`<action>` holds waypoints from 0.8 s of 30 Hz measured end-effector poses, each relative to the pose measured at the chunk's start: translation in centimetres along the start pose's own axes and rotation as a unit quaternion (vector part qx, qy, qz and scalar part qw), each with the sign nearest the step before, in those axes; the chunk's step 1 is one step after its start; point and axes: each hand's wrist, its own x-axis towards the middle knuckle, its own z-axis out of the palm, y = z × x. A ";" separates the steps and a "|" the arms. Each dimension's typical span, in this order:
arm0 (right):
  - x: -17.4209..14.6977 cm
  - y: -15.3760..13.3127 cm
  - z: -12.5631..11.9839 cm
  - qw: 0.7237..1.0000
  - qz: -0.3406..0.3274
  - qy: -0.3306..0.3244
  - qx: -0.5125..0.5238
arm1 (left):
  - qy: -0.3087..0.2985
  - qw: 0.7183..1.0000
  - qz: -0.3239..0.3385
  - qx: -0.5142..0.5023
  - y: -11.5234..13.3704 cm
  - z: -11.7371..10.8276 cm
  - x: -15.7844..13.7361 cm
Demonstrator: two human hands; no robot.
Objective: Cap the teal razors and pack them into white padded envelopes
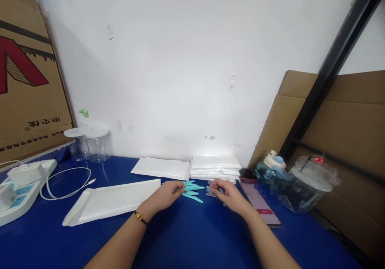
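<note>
Several flat, pointed teal plastic pieces lie fanned out on the table between my hands. My left hand reaches to their left end with thumb and fingers pinched together; whether a piece is between the fingertips is hidden. A few greyish translucent pieces of a similar size lie under the fingers of my right hand, which is curled with its tips together. What it grips, if anything, is too small to make out. Left of my left hand lies a white padded mailer, its flap end toward me.
Behind my hands, more mailers lie flat beside a stack of mailers by the wall. A phone and a lidded plastic cup are at right. A power strip, white cable and clear jars stand left.
</note>
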 end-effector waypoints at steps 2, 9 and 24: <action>0.1 -0.2 0.0 1.000 -0.005 0.008 0.020 | -0.001 1.000 0.000 0.001 0.0 0.0 0.0; 0.2 0.0 0.3 1.000 0.005 0.027 0.014 | -0.005 1.000 -0.006 -0.001 -0.1 0.0 0.0; -0.2 -1.0 1.6 0.995 0.010 -0.087 0.042 | -0.046 0.997 0.045 0.029 1.2 2.0 -0.5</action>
